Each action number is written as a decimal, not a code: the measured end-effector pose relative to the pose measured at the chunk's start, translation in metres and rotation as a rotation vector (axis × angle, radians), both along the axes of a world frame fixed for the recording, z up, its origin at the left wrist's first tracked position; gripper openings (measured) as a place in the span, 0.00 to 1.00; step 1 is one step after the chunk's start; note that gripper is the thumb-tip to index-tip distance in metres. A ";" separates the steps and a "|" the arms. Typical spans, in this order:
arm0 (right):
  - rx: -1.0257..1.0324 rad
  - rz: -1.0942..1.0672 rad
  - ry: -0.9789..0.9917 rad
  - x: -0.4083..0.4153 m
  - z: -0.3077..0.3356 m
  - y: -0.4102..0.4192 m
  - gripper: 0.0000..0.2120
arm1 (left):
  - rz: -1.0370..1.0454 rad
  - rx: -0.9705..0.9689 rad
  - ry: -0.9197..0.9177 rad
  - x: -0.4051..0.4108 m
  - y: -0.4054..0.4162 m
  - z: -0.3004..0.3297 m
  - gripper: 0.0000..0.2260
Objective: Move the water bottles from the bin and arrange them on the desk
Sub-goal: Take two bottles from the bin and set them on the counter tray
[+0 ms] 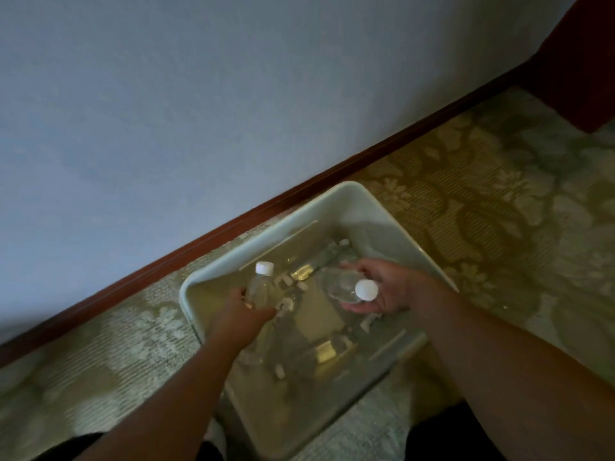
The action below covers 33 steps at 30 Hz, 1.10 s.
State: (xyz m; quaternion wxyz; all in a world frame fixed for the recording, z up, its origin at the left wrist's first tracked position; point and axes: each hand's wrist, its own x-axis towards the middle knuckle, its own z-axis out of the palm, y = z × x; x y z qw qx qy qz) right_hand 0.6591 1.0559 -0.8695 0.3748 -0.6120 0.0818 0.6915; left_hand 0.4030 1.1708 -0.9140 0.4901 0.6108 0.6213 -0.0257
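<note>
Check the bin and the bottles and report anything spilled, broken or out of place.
Nothing stands out. The bin sits level on the carpet by the wall. The left hand grips one capped bottle, the right hand another. More clear bottles lie jumbled inside the bin; no spill shows, though the picture is dim.

This looks like a carpeted room in a hotel or home: a pale blue-grey plain wall (199, 111) meets a dark reddish-brown wooden baseboard (299, 191), and an olive-and-cream floral-patterned woven carpet (482, 194) covers the floor.
</note>
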 end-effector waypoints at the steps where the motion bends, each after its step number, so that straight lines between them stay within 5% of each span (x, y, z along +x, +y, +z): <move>1: 0.045 0.005 0.051 0.002 0.030 -0.007 0.21 | 0.044 -0.002 -0.014 -0.009 -0.002 0.023 0.40; 4: 0.156 0.059 0.167 0.000 0.109 -0.021 0.29 | 0.161 0.007 -0.102 -0.029 -0.014 0.100 0.32; 11: 0.388 0.090 0.291 -0.010 0.288 -0.011 0.22 | 0.237 -0.001 -0.290 -0.055 -0.031 0.277 0.27; 16: 0.580 0.079 0.342 -0.009 0.400 0.002 0.34 | 0.273 0.054 -0.470 -0.066 -0.040 0.408 0.25; 19: 0.794 0.139 0.399 -0.004 0.458 0.013 0.24 | 0.275 0.084 -0.591 -0.069 -0.039 0.481 0.25; 23: 0.862 0.272 0.064 -0.013 0.544 0.025 0.30 | 0.220 0.133 -0.734 -0.081 -0.038 0.563 0.30; 29: 0.912 0.384 -0.581 -0.016 0.616 0.068 0.16 | 0.360 0.251 -0.845 -0.105 -0.073 0.607 0.23; 33: 0.942 0.444 -0.658 -0.024 0.611 0.066 0.14 | 0.489 0.281 -0.835 -0.113 -0.114 0.599 0.24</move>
